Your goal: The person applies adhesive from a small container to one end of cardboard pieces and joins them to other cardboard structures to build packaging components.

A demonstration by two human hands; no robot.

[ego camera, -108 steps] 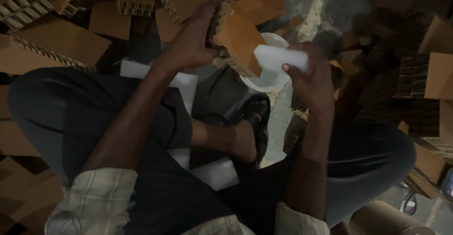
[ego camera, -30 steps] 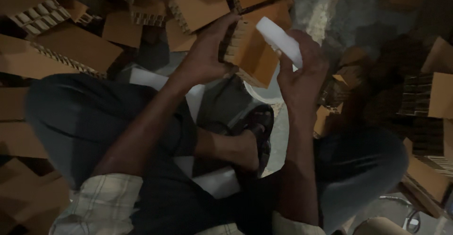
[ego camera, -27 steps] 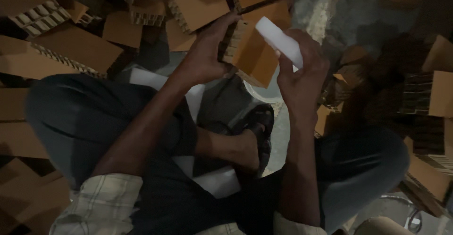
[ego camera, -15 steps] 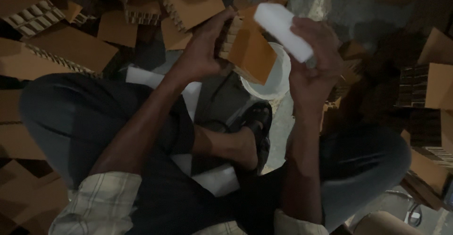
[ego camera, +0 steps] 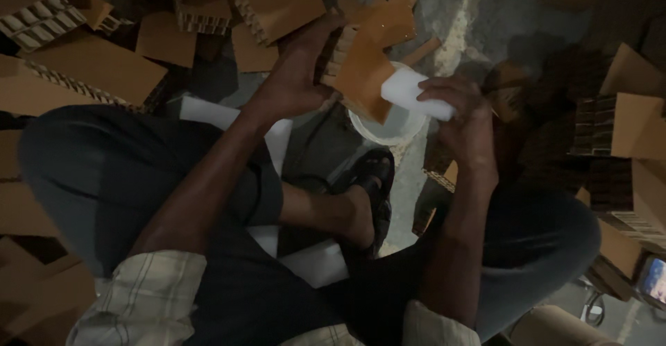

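- Left hand (ego camera: 295, 82) clamps a brown corrugated cardboard block (ego camera: 361, 61), upper centre.
- Right hand (ego camera: 465, 120) presses a white foam block (ego camera: 409, 93) against its edge.
- Many brown cardboard pieces (ego camera: 90, 75) lie upper left, apparently unworked; work looks midway.

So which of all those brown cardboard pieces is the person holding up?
The brown corrugated cardboard block gripped in the left hand, raised above the white bowl. The other cardboard pieces lie on the floor, untouched.
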